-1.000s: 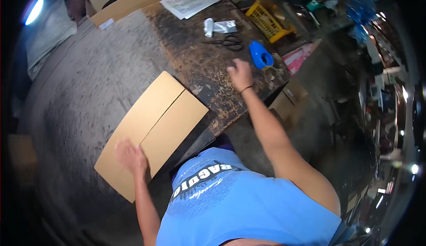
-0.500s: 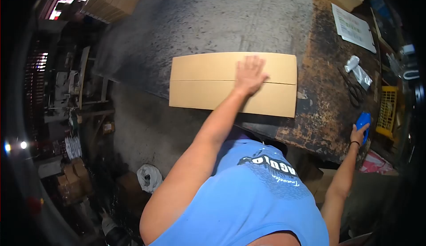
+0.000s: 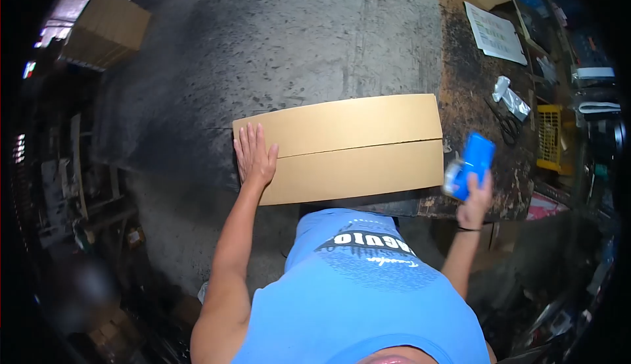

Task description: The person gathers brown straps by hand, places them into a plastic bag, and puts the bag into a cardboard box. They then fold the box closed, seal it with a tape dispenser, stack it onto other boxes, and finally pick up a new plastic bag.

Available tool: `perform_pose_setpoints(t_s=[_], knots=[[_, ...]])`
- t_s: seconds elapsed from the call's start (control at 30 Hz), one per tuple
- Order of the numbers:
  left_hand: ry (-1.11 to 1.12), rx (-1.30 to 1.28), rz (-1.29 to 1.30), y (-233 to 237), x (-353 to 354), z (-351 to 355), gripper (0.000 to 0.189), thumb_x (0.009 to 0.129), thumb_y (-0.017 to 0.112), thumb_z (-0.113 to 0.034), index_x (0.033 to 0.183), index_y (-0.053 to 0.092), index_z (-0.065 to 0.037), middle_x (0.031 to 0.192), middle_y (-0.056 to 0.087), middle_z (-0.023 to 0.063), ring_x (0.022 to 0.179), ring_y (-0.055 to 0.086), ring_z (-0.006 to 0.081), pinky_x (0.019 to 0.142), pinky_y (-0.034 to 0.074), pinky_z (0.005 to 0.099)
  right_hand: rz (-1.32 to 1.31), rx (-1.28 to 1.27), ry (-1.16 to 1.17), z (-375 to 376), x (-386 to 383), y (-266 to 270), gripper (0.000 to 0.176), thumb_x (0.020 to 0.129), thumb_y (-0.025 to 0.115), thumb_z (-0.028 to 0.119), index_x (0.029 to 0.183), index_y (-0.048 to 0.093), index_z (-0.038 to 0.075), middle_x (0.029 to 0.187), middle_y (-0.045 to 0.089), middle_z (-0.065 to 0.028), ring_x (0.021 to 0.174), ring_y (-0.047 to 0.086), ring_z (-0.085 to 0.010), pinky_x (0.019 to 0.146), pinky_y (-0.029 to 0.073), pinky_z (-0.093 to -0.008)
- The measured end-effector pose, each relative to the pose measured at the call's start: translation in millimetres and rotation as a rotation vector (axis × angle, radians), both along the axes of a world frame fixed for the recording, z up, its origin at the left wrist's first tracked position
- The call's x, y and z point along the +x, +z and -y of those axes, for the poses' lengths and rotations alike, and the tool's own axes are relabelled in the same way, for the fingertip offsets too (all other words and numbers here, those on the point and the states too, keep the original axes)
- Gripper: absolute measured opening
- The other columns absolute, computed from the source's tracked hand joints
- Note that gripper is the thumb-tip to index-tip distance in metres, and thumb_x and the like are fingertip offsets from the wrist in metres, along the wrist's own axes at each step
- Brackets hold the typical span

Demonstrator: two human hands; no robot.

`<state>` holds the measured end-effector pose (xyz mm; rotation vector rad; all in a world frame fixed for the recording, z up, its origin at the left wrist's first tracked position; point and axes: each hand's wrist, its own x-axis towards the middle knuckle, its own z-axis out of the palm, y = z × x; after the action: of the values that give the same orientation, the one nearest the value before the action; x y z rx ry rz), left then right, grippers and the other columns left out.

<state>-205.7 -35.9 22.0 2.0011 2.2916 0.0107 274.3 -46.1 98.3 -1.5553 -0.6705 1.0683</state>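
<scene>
A long, flat cardboard box (image 3: 355,124) lies across the near edge of the worktable (image 3: 296,48), its centre seam running lengthwise. My left hand (image 3: 255,157) rests open on the box's left end, fingers spread. Beyond the right end of the box, my right hand (image 3: 477,201) grips a blue tape dispenser (image 3: 478,154). The dispenser is slightly blurred and held apart from the box, with a pale roll-like part on its left side. Part of my right fingers is hidden behind it.
Dark-handled scissors (image 3: 508,129) and a silvery plastic packet (image 3: 513,100) lie on the table's right side. Printed sheets (image 3: 495,33) are farther back. A yellow plastic basket (image 3: 549,137) stands past the right edge. Cardboard boxes (image 3: 108,27) sit at the far left.
My left hand has slid from the middle of the box to its left end. My right hand has brought the tape dispenser from the table's right edge toward the box. The view has shifted.
</scene>
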Motion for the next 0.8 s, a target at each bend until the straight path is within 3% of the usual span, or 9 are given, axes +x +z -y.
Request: perform_pose_setpoints(t_s=[0.13,0.3,0.37,0.4,0.47,0.5,0.53,0.6,0.8], knots=[[-0.261,-0.027,0.088,7,0,2,0.065,0.088,0.047,-0.037,0.140,0.027,-0.004,0.147,0.020,0.0202,0.136,0.014,0.0376,0.110,0.010,0.0498,-0.222,0.014,0.305,-18,-142,13,0.071,0.082,0.067,0.016,0.140,0.028,0.001,0.120,0.051,-0.0087,0.103,0.052,-0.0150,0.091,0.042,-0.0294],[-0.358,-0.025,0.163,15,2,-7,0.057,0.085,0.053,-0.030,0.133,0.039,-0.002,0.144,0.027,0.0205,0.135,0.019,0.0384,0.109,0.014,0.0497,-0.062,0.046,0.508,-33,-207,-11,0.082,0.079,0.070,0.020,0.141,0.022,-0.002,0.126,0.050,-0.0167,0.111,0.051,-0.0203,0.094,0.041,-0.0308],[-0.432,0.010,0.422,19,5,-22,0.044,0.083,0.058,-0.024,0.121,0.052,-0.001,0.132,0.040,0.0200,0.121,0.040,0.0337,0.101,0.032,0.0428,0.061,0.054,0.537,-33,-209,-21,0.082,0.078,0.070,0.020,0.141,0.022,-0.001,0.127,0.049,-0.0186,0.112,0.052,-0.0223,0.094,0.041,-0.0314],[-0.450,-0.005,0.427,25,11,-36,0.044,0.083,0.058,-0.024,0.121,0.052,-0.001,0.132,0.040,0.0200,0.121,0.040,0.0337,0.101,0.032,0.0428,0.182,0.065,0.583,-31,-209,-23,0.083,0.077,0.071,0.021,0.141,0.023,0.000,0.129,0.048,-0.0206,0.112,0.053,-0.0242,0.093,0.042,-0.0319],[-0.057,-0.214,1.089,37,34,-73,0.040,0.083,0.062,-0.026,0.112,0.058,0.000,0.115,0.052,0.0141,0.098,0.054,0.0221,0.087,0.044,0.0311,0.172,0.040,0.557,-27,-210,-21,0.083,0.076,0.071,0.021,0.141,0.024,0.001,0.130,0.047,-0.0229,0.113,0.054,-0.0266,0.093,0.042,-0.0327],[-0.021,-0.146,1.254,36,47,-91,0.043,0.086,0.061,-0.032,0.113,0.057,0.001,0.102,0.056,0.0083,0.083,0.054,0.0129,0.077,0.045,0.0241,0.166,0.005,0.583,-26,-210,-18,0.083,0.076,0.071,0.021,0.141,0.024,0.001,0.130,0.047,-0.0228,0.114,0.053,-0.0265,0.093,0.042,-0.0327],[-0.024,-0.166,1.262,36,55,-108,0.043,0.086,0.061,-0.032,0.113,0.057,0.001,0.102,0.056,0.0083,0.083,0.054,0.0129,0.077,0.045,0.0241,0.162,-0.027,0.612,-27,-210,-17,0.082,0.076,0.071,0.021,0.141,0.024,0.001,0.131,0.047,-0.0227,0.114,0.053,-0.0265,0.094,0.042,-0.0327],[0.234,-0.832,1.584,37,65,-135,0.038,0.090,0.057,-0.031,0.111,0.059,0.000,0.105,0.057,0.0083,0.098,0.053,0.0155,0.083,0.044,0.0282,0.241,-0.012,0.614,-27,-213,-14,0.083,0.076,0.071,0.020,0.141,0.024,0.001,0.131,0.047,-0.0225,0.114,0.053,-0.0269,0.093,0.042,-0.0325],[-0.175,-1.202,1.517,33,69,-173,0.036,0.092,0.055,-0.032,0.105,0.061,0.001,0.099,0.062,0.0070,0.091,0.057,0.0121,0.081,0.045,0.0265,0.289,-0.082,0.629,-37,-220,-4,0.084,0.073,0.073,0.015,0.141,0.024,0.001,0.129,0.048,-0.0229,0.112,0.055,-0.0289,0.091,0.043,-0.0317]])
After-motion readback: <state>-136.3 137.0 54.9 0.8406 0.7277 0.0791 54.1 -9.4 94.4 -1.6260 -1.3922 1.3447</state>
